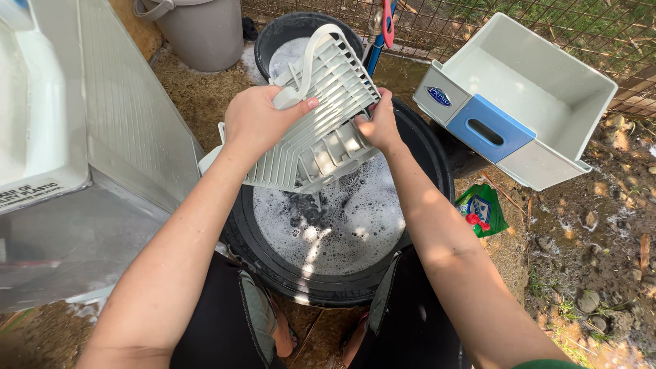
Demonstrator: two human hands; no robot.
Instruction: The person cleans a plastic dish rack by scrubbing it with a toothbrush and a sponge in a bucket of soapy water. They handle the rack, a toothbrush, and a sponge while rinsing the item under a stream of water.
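A white slatted plastic grille (328, 102) is held tilted over a black round tub (437, 171) full of soapy water. My left hand (263, 119) grips the grille's upper left edge, thumb over a curved handle. Pressed against the grille's right side, my right hand (379, 123) is closed, and whether it holds a cloth or sponge is hidden. Foam covers the water below the grille.
A large white plastic panel and bin (75, 137) lean at the left. A white drawer with a blue handle (516, 102) sits tipped at the right. A second black bucket (287, 34), a grey bucket (198, 31), a wire fence and a green sachet (482, 208) lie around on muddy ground.
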